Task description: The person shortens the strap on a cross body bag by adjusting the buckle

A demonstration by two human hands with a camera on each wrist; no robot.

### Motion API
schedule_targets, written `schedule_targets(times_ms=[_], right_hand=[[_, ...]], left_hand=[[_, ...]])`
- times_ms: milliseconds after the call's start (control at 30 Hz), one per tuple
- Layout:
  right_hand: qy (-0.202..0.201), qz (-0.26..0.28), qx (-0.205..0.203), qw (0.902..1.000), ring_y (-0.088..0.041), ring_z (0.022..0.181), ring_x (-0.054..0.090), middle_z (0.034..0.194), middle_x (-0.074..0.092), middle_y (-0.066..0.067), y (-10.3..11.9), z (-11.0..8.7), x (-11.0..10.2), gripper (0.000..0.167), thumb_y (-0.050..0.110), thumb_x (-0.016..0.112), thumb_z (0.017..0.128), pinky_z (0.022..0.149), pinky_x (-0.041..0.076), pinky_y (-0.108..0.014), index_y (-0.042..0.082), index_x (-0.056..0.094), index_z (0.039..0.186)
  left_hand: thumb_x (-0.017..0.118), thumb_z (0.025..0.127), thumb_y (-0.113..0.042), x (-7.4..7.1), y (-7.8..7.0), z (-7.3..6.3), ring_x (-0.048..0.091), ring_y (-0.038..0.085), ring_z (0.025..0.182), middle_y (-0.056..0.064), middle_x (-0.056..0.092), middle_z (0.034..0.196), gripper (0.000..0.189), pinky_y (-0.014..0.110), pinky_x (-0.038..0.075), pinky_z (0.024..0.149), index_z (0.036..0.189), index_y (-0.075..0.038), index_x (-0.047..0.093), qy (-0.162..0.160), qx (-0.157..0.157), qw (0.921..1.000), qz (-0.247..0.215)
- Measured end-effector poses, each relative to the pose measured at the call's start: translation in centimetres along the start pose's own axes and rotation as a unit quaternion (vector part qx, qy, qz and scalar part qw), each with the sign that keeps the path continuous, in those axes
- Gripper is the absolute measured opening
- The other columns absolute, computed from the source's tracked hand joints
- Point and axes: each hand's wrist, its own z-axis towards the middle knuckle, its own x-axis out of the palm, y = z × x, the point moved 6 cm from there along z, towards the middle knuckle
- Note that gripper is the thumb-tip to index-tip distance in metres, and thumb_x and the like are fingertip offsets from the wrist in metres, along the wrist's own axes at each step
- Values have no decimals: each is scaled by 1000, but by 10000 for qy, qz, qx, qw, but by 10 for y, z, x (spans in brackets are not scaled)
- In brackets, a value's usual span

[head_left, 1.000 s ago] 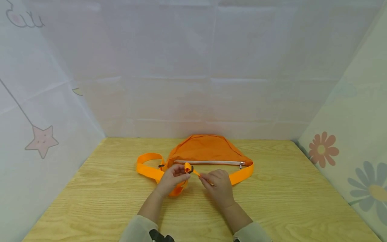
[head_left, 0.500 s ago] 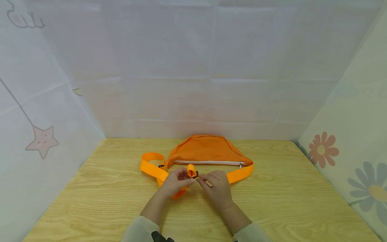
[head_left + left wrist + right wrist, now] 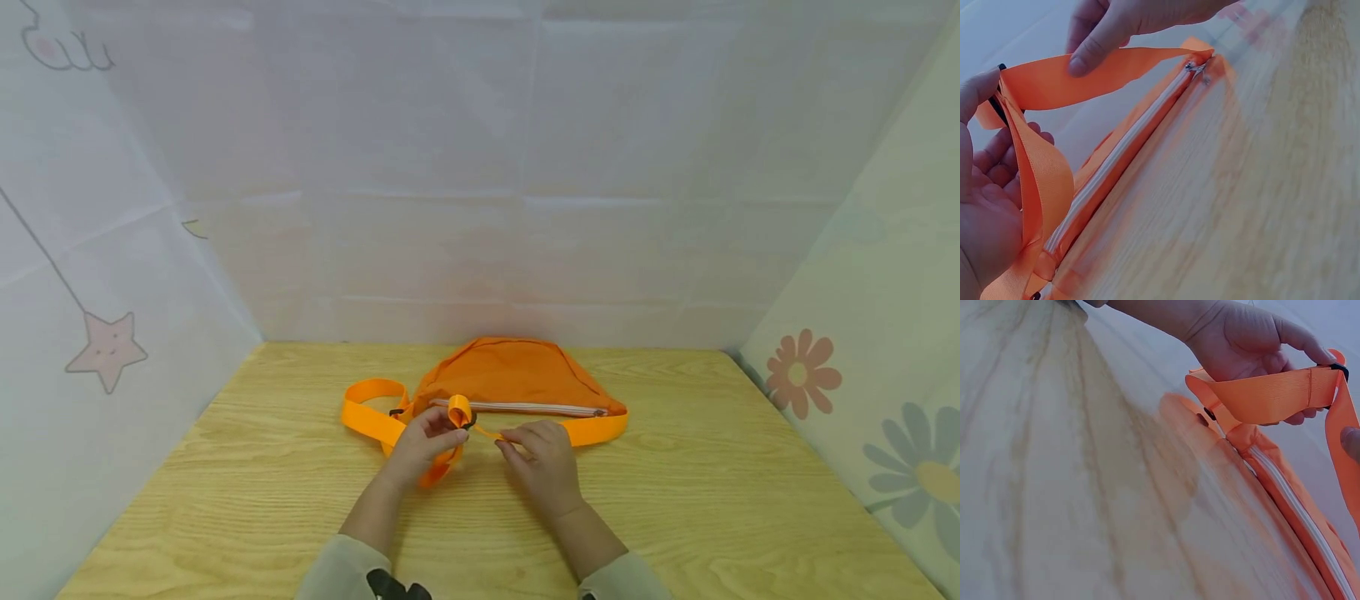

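Observation:
An orange waist bag (image 3: pixel 517 371) lies at the back of the table, its white zipper (image 3: pixel 540 408) facing me. My left hand (image 3: pixel 415 450) pinches a black strap slider (image 3: pixel 1340 370) between thumb and fingers, with the orange strap (image 3: pixel 1054 78) threaded through it. A small strap loop (image 3: pixel 459 408) stands up above the slider. To its right, my right hand (image 3: pixel 546 467) pinches the strap between thumb and fingers. A strap stretch spans the gap between both hands. From the right hand, the strap runs on to the bag's right end.
Another strap loop (image 3: pixel 363 417) stands on the wooden table (image 3: pixel 697 483) left of the bag, beside a second black fitting (image 3: pixel 1210 414). White cloth (image 3: pixel 487 167) walls in the back; printed cloth stands at both sides.
My hands first came close together at the slider. Since then, my left hand has moved left with the slider, opening a gap. My right hand has stayed nearly in place.

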Motion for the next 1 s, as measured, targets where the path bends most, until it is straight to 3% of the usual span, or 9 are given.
schedule_targets(times_ms=[233,367,500,533,767,833,933,1000], right_hand=[[6,61,-24,10000,-11,69,60,73,70,5,1,0,0,25,10,91,59,66,45,-29,13,78,80],[-46,174,-87,9998,-11,68,60,72,70,4,4,1,0,22,9,90,61,67,44,-28,12,78,80],[-112,271,-151,9995,-13,68,60,72,69,3,5,1,-1,11,19,84,76,67,44,-28,11,77,80],[-120,305,-151,9993,-13,68,60,72,69,3,5,1,-2,13,23,81,81,67,44,-28,11,77,80],[-270,388,-260,9985,-14,65,59,71,69,3,6,1,-1,21,29,73,88,66,43,-28,10,77,80],[-196,389,-184,9989,-14,67,59,72,69,2,4,0,0,32,37,64,94,68,43,-28,11,77,82],[-138,342,-151,9992,-14,69,60,73,70,2,3,0,0,19,29,78,84,68,44,-29,10,77,86],[-101,265,-132,9995,-14,70,61,74,71,3,1,0,0,20,21,86,73,69,46,-31,11,77,88]], left_hand=[[66,91,-7,2,-1,0,59,10,96,-6,59,101,31,20,52,86,117,7,54,64,50,9999,-121],[66,92,-10,7,-1,-1,59,9,93,-7,60,98,35,19,51,83,117,11,54,195,82,9997,89],[67,92,-13,14,1,-1,59,9,90,-6,62,98,38,19,50,81,118,12,54,344,29,9987,378],[67,92,-12,15,2,-1,59,9,90,-4,63,99,38,19,50,81,118,12,55,372,33,9984,421],[67,92,-11,22,8,1,60,11,92,-4,63,100,37,20,51,82,118,11,56,471,28,9981,401],[67,92,-11,22,8,2,60,11,92,-5,63,100,36,20,51,82,118,11,55,451,0,9984,351],[67,92,-11,20,8,2,59,10,93,-5,63,100,36,20,50,84,118,11,56,336,-79,9990,292],[67,92,-11,18,7,1,59,10,93,-4,62,100,36,20,50,85,118,11,55,245,-110,9994,240]])
